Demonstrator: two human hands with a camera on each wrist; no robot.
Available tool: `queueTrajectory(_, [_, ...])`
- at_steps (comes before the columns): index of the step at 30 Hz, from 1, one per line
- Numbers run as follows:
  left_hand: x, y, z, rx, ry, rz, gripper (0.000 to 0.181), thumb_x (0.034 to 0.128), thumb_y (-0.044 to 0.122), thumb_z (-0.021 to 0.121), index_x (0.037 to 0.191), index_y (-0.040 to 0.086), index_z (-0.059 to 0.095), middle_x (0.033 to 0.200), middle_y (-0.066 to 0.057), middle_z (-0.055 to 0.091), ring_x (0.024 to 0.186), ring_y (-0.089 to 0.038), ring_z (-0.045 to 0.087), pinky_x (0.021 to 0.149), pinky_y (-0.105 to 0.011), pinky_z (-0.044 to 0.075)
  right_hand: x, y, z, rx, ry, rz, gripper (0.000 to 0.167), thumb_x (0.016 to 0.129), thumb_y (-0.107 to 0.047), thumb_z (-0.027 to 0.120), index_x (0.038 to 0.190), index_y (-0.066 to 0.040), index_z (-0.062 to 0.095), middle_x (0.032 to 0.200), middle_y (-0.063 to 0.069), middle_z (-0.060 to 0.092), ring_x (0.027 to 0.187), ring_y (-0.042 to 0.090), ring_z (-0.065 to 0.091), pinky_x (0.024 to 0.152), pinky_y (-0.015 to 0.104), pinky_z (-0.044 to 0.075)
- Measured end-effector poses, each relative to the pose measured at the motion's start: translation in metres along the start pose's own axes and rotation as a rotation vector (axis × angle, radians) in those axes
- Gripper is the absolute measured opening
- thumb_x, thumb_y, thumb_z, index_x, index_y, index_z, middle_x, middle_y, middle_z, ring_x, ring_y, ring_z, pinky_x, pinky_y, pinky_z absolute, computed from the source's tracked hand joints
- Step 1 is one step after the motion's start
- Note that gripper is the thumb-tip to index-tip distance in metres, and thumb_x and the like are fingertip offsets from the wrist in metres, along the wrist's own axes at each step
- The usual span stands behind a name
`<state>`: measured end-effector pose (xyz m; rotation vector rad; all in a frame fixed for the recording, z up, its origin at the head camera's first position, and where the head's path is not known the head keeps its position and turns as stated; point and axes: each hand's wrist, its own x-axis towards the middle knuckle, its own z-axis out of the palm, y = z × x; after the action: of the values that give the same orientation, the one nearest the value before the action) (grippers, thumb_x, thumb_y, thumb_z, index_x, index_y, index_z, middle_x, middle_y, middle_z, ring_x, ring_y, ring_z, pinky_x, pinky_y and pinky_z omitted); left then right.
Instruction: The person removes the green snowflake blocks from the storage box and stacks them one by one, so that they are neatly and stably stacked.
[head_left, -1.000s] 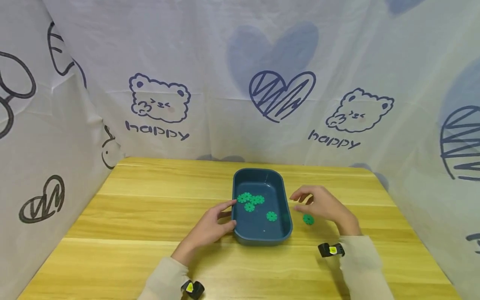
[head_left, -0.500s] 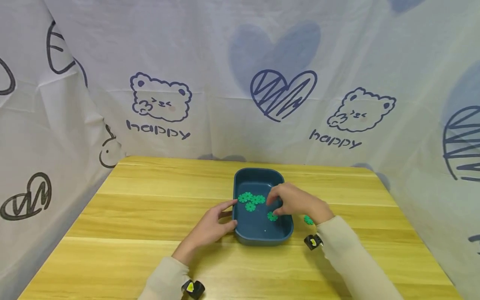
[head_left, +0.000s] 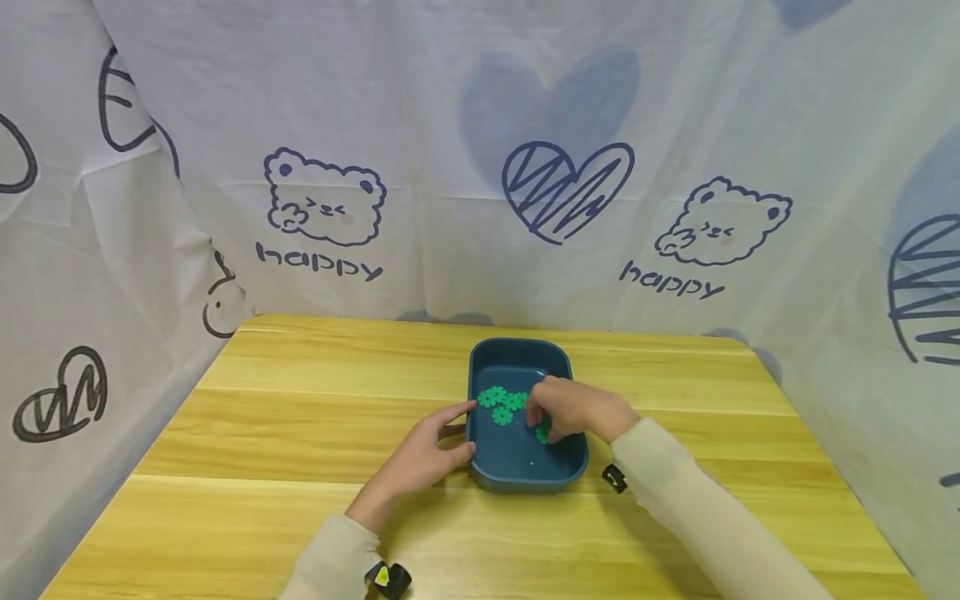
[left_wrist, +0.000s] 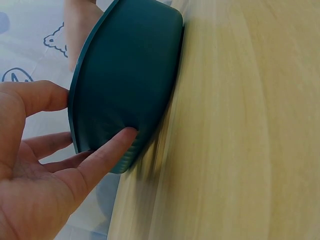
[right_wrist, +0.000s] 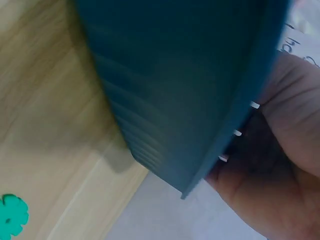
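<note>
A dark teal rectangular tray [head_left: 525, 485] holds several green notched building discs [head_left: 502, 415], most of them clustered on its left side. My left hand [head_left: 423, 454] touches the tray's left side with spread fingers; in the left wrist view its thumb [left_wrist: 120, 140] presses the outer wall. My right hand [head_left: 566, 406] reaches over the right rim, fingers bent down at a lone green disc [head_left: 542, 434], which they partly cover. Whether they pinch it is not clear. In the right wrist view the tray wall hides those fingertips. Another green disc [right_wrist: 12, 217] lies on the table outside the tray.
The tray stands on a wood-grain table [head_left: 315, 400] towards its back. A white cloth [head_left: 442, 250] printed with bears and hearts hangs behind and beside the table. A black strap device [head_left: 388, 578] is worn at the left wrist.
My right hand has moved left from beside the tray, over the rim and down to the lone disc inside. The right arm now covers the disc outside. The left hand stays at the tray.
</note>
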<state>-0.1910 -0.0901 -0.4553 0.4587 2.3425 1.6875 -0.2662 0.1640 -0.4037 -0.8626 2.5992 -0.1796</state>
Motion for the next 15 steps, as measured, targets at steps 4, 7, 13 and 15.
queueTrajectory(4, [0.001, 0.000, 0.000, -0.004, 0.002, -0.003, 0.060, 0.0973, 0.009, 0.065, 0.154, 0.008, 0.047, 0.162, -0.017, 0.043, 0.138, -0.044, 0.055, 0.112, -0.054, 0.050, 0.003, -0.002, 0.005, -0.048, -0.008, 0.026, 0.030, 0.075, 0.002, 0.087, 0.100, -0.011, 0.078, 0.098, 0.002, 0.071, 0.091, 0.016, 0.062, 0.085, 0.036, 0.059])
queueTrajectory(7, [0.001, -0.001, 0.000, -0.004, 0.005, -0.003, 0.060, 0.0972, 0.009, 0.066, 0.154, 0.008, 0.048, 0.162, -0.017, 0.043, 0.138, -0.044, 0.055, 0.112, -0.055, 0.049, 0.005, -0.002, 0.008, -0.075, -0.004, 0.018, 0.029, 0.074, 0.006, 0.086, 0.096, -0.011, 0.077, 0.093, 0.000, 0.071, 0.085, 0.014, 0.062, 0.079, 0.033, 0.059])
queueTrajectory(13, [0.002, -0.002, 0.000, -0.001, 0.002, 0.003, 0.060, 0.0973, 0.009, 0.066, 0.154, 0.008, 0.048, 0.162, -0.017, 0.043, 0.138, -0.045, 0.055, 0.112, -0.055, 0.050, 0.008, -0.001, 0.012, -0.104, -0.001, -0.001, 0.026, 0.075, 0.006, 0.085, 0.089, -0.012, 0.074, 0.088, -0.001, 0.069, 0.079, 0.013, 0.060, 0.075, 0.031, 0.057])
queueTrajectory(15, [0.002, -0.002, 0.001, -0.002, 0.001, 0.003, 0.060, 0.0974, 0.009, 0.065, 0.154, 0.008, 0.047, 0.162, -0.018, 0.043, 0.138, -0.045, 0.055, 0.112, -0.055, 0.050, 0.008, 0.000, 0.012, -0.115, 0.008, -0.012, 0.026, 0.076, 0.006, 0.085, 0.091, -0.011, 0.074, 0.090, 0.000, 0.070, 0.080, 0.014, 0.060, 0.077, 0.032, 0.058])
